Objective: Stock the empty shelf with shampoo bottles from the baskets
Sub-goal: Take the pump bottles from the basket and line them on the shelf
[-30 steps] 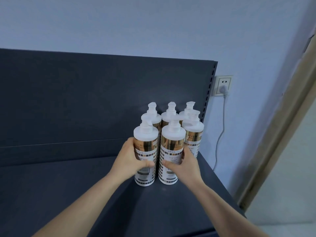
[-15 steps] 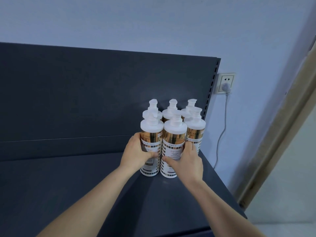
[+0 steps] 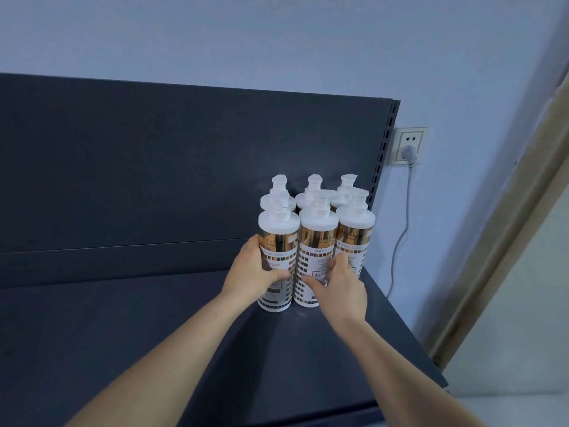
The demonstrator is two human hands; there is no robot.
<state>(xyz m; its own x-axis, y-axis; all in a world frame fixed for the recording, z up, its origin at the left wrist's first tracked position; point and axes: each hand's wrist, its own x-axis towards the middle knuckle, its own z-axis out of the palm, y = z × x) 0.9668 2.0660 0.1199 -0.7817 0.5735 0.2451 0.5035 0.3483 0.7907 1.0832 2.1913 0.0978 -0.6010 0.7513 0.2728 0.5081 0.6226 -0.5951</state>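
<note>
Several white pump bottles with gold-and-white labels stand in two rows at the right end of the dark shelf (image 3: 154, 318). My left hand (image 3: 251, 271) grips the front left bottle (image 3: 278, 238) round its middle. My right hand (image 3: 340, 282) grips the front middle bottle (image 3: 317, 241), thumb across its label. The front right bottle (image 3: 355, 232) stands beside them, touching. Three more bottles (image 3: 314, 188) stand behind, against the back panel, mostly hidden. No basket is in view.
The shelf's dark back panel (image 3: 154, 164) rises behind the bottles. Its right edge ends by a pale wall with a socket (image 3: 408, 146) and a plugged-in white cable (image 3: 400, 238). A beige door frame (image 3: 508, 226) runs down the right side.
Both hands have pushed the two front bottles back and to the right, closing them against the rear row and the front right bottle. The grips have not changed.
</note>
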